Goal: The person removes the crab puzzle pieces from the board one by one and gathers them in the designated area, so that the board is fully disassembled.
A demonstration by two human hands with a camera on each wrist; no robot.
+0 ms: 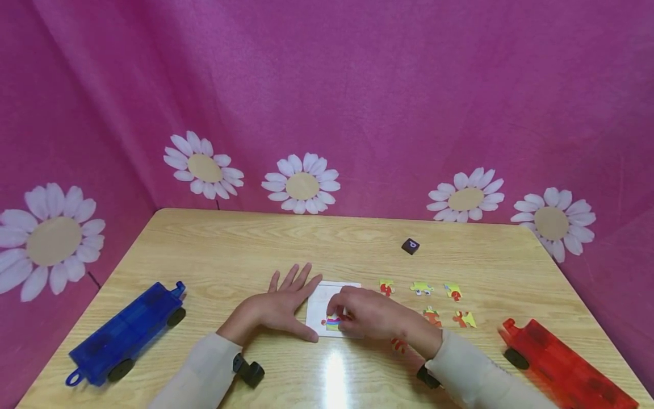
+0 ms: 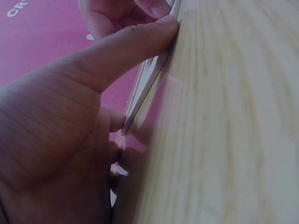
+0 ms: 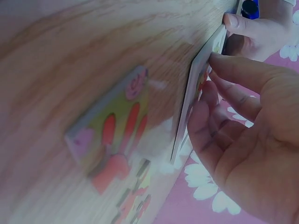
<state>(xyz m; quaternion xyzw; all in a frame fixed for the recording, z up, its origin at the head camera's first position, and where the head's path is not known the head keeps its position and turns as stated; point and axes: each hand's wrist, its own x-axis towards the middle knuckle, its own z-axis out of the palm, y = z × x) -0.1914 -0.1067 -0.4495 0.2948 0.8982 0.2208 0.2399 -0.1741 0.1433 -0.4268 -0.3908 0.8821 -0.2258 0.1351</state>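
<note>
A thin white puzzle board [image 1: 318, 300] lies on the table in front of me. My left hand [image 1: 284, 307] rests at its left edge, fingers straight and spread, thumb by the near corner. On the board sits a jigsaw piece with rainbow stripes [image 1: 333, 323]. Over the board's right part, my right hand [image 1: 374, 312] has its thumb and fingers curled together. Between them, the right wrist view shows a small red and yellow puzzle piece [image 3: 203, 82], mostly hidden by the fingers. A loose piece with red shapes [image 3: 119, 144] lies near that wrist.
Several loose puzzle pieces [image 1: 422, 288] lie right of the board. A black tile with a letter [image 1: 410, 246] is farther back. A blue toy wagon [image 1: 128, 335] stands at left, a red toy wagon [image 1: 567, 363] at right. A pink flowered curtain [image 1: 357, 113] hangs behind the table.
</note>
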